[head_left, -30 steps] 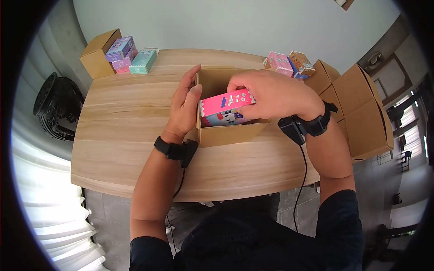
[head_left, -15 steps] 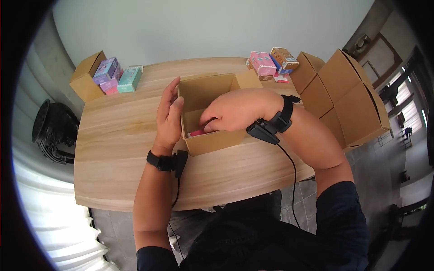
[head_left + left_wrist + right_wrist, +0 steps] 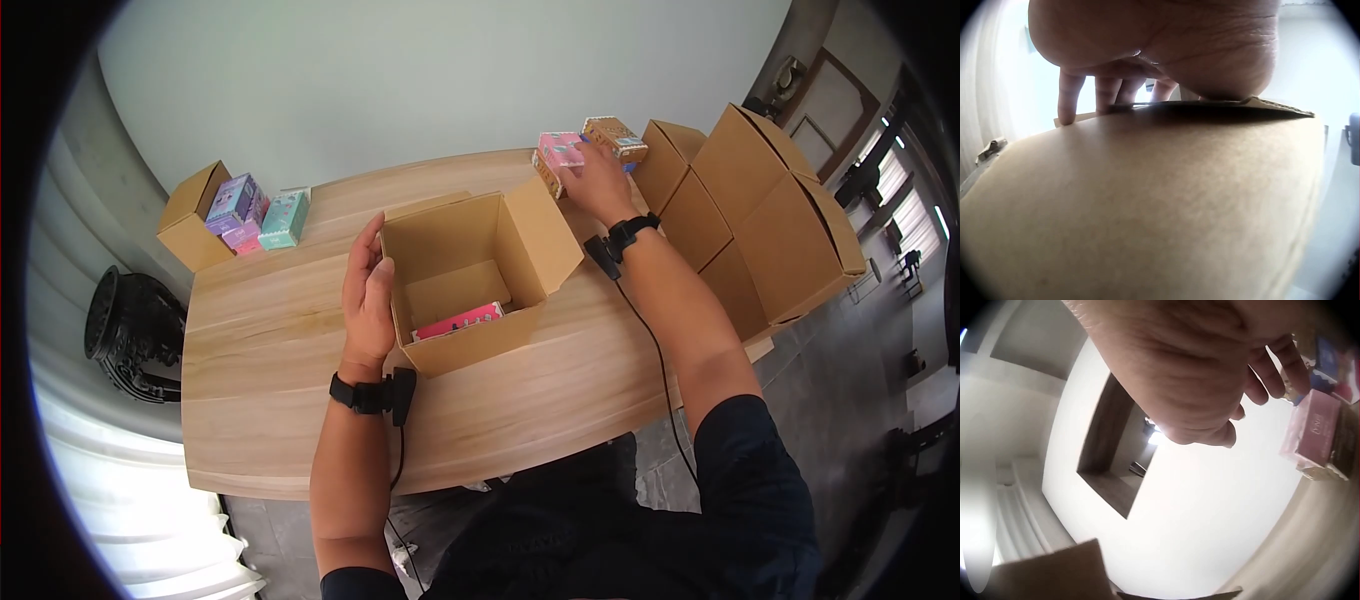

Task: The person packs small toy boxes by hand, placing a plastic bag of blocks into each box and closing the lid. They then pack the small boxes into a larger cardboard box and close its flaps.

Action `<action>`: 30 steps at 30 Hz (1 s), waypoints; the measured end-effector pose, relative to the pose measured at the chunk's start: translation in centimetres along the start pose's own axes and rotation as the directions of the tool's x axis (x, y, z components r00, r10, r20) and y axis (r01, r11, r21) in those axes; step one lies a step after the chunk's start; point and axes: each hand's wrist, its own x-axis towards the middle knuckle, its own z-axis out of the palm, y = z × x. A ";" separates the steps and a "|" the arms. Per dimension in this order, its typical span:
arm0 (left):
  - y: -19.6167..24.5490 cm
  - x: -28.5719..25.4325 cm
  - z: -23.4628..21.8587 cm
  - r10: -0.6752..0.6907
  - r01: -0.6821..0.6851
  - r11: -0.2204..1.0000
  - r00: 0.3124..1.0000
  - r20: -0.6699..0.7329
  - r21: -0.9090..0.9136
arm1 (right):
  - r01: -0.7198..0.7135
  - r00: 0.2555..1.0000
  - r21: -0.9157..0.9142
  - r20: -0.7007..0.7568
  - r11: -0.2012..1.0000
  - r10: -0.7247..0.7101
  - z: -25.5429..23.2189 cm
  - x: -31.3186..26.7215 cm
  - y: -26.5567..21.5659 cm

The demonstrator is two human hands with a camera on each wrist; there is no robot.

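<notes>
An open cardboard box stands in the middle of the table, one flap folded out to the right. Inside it, along the near wall, lies a bright pink small box. My left hand rests against the cardboard box's left wall, its fingers fairly straight along the top edge; the left wrist view shows that hand right over the edge. Far right, my right hand reaches to a light pink box on a stack. In the right wrist view its loosely bent fingers are just short of the light pink box.
A brown patterned box stands beside the light pink one. Large cardboard boxes line the right edge. At the far left are a smaller carton, purple boxes and a teal box. A cable hangs from each wrist camera.
My right hand lowered the bright pink box into the cardboard box, let go of it, and moved out to the far right stack. The left hand stays at the cardboard box's left wall.
</notes>
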 end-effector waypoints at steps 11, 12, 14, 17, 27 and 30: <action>-0.3 0.0 -0.2 0.002 -0.002 1.000 1.000 0.012 0.005 | -0.094 0.982 0.112 -0.155 0.989 0.111 2.9 0.7 1.9; -0.3 0.0 -0.2 0.000 0.000 1.000 1.000 0.013 -0.006 | -0.041 0.973 0.124 -0.220 0.991 0.068 2.9 0.8 2.6; -0.4 -0.1 -0.2 -0.009 0.009 0.999 1.000 0.011 -0.031 | -0.272 0.961 0.578 0.205 0.769 0.186 0.4 0.2 3.0; -0.5 -0.1 -0.2 -0.003 0.003 1.000 1.000 -0.001 -0.028 | -0.594 0.793 0.679 0.584 0.432 0.174 -4.3 -2.1 3.1; -0.1 0.0 0.1 -0.020 0.021 0.999 0.999 -0.029 0.049 | -0.678 0.708 0.521 0.652 0.518 0.272 -6.1 -8.1 6.5; 0.1 0.0 0.3 -0.013 0.014 0.999 0.999 -0.035 0.043 | -0.631 0.762 0.535 0.564 0.562 0.318 -5.7 -8.9 6.5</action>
